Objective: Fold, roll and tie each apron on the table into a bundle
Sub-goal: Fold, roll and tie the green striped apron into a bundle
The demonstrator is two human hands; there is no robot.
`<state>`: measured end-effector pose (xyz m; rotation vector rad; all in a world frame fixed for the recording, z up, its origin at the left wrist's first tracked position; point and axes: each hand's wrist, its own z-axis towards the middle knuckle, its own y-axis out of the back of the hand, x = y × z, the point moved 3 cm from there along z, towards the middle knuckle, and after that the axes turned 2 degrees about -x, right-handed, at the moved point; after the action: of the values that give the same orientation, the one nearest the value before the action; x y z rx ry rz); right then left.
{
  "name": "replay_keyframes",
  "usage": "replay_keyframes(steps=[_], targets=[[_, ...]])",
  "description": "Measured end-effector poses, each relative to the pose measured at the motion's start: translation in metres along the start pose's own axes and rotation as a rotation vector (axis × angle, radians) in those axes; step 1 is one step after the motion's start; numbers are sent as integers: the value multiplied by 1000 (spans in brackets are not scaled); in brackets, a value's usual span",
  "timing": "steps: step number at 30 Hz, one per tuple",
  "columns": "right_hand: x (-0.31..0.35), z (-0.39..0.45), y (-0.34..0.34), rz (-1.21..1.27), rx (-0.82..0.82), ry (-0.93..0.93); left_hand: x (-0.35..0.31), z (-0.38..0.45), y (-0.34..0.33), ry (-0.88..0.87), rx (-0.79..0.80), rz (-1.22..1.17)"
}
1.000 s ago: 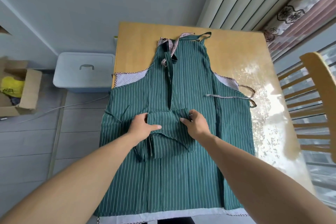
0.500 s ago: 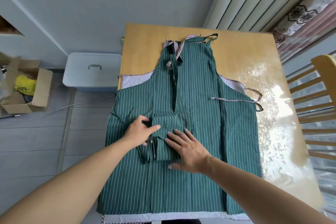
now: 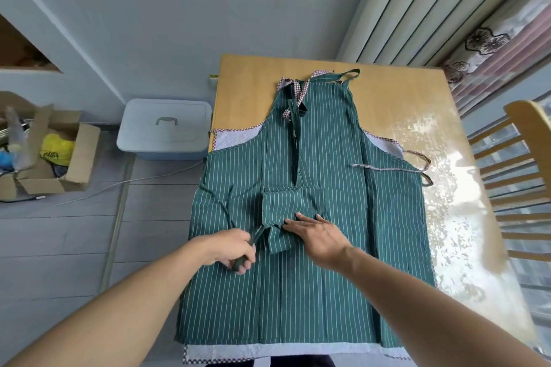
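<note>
item: nearest edge. pale checked hem (image 3: 268,350) of a second apron shows under the green one at the table's front edge.

item: left hand (image 3: 231,249). fingers curled tight round a green tie strap (image 3: 225,211), pinching it just left of the folded bundle; the strap loops away toward the apron's left edge.

item: right hand (image 3: 317,235). fingers straight and spread, palm down, pressing the near right corner of the folded bundle; it grips nothing.

item: folded bundle (image 3: 283,217). small packet of green striped cloth, lying at mid-table on top of the spread apron.

item: green striped apron (image 3: 343,277). lies flat and open, bib pointing away, covering most of the wooden table (image 3: 247,83); right tie (image 3: 387,168) trails over the far right side.

item: beyond. plastic storage box (image 3: 165,128) on the floor left of the table, cardboard box (image 3: 53,155) farther left, chair (image 3: 524,182) at right.

step, by judgement: tying stage of a bundle, strap being gathered while the packet is held down. next move likely calls for drawing the strap round the packet with steady tension, the right hand keeping it from unfolding.
</note>
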<state>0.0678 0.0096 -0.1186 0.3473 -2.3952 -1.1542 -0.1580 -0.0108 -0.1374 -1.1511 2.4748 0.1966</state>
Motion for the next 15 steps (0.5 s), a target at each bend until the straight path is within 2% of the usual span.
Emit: replay_keyframes(steps=[5,7,9,11,12,13,15], targets=[[-3,-1,26,111,153,-37,23,-34,41,233,134,275],[-1,-2,30,146,214,-62,30,-53,73,301,61,424],[2,-4,33,184,248,-65,34,-65,108,279,-141,635],[7,-2,33,199,267,-67,24,-72,126,105,-419,748],[9,-1,32,204,280,-65,14,-73,122,-44,-492,702],[9,0,31,206,285,-66,2,-72,108,-199,-485,604],[10,3,34,220,276,-84,-23,-65,64,-390,-350,427]])
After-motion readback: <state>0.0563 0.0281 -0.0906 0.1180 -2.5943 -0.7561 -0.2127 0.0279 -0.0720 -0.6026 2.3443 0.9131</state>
